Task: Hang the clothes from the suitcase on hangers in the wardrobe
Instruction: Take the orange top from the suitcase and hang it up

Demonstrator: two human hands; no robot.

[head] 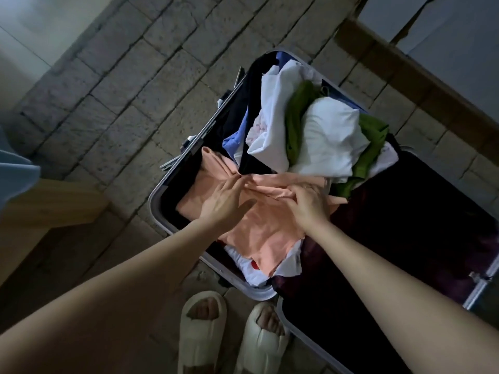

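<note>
Below: left hand (225,197) and right hand (310,202) both pinching folds of peach garment (266,230) atop open suitcase (159,197); white (328,133) and green clothes (295,122) piled just beyond grasp

Both my bare arms reach forward and down, nearly straight, drawing closer together toward the hands. My left hand (225,199) lies palm down, its fingers stretched forward and close together, the fingertips (241,182) pinching a fold of cloth. My right hand (310,202) sits just beside it, knuckles up, fingers curled under and gripping bunched fabric. The two hands are near each other but not touching. My feet (232,338) stand below, toes showing.
</note>
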